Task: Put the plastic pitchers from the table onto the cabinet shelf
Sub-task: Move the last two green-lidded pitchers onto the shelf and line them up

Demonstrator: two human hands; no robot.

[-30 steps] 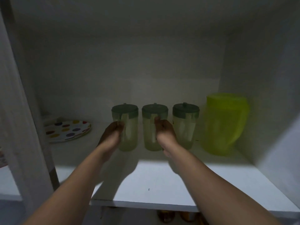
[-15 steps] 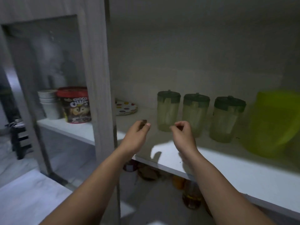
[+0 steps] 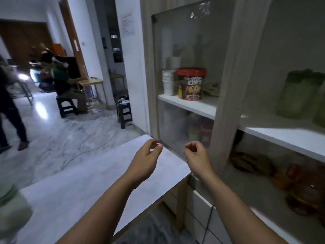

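left hand (image 3: pixel 146 161) empty, fingers loosely curled | right hand (image 3: pixel 197 158) empty, curled | green-lidded pitcher (image 3: pixel 297 95) stood on cabinet shelf (image 3: pixel 281 136) at 3 o'clock | another pitcher (image 3: pixel 12 212) on table (image 3: pixel 98 175) at 8 o'clock

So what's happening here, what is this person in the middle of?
Someone is putting plastic pitchers away in a cabinet. Right now both hands are empty: the left hand and the right hand hang loosely curled over the end of a white table. A green-lidded pitcher already stands on the cabinet shelf at the right. Another pitcher waits at the near left on the table, so it is probably next.
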